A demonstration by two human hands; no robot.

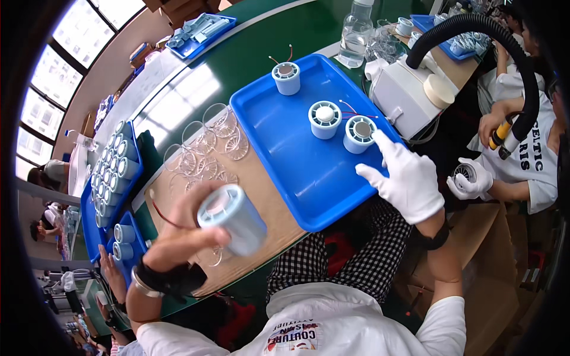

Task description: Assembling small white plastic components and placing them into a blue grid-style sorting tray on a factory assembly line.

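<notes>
My bare left hand (187,222) is closed around a light blue cylindrical motor housing (240,228), tilted and a little blurred, above a brown cardboard sheet (276,216). A thin red wire trails from it on the left. My right hand (409,184), in a white glove, is over the right side of a blue tray (270,151) with thumb and forefinger spread. Its forefinger is beside a wired housing (360,135); I cannot tell if they touch. Left of that is a housing with a white domed centre (325,120). Another wired housing (287,79) stands near the tray's far corner.
Clear plastic round covers (205,151) lie on the cardboard. At left, a tray of many housings (113,172) sits beside a smaller blue tray (135,228). A clear bottle (355,35) and white box machine (409,95) with black hose stand far right. A co-worker's gloved hand (472,178) is at right.
</notes>
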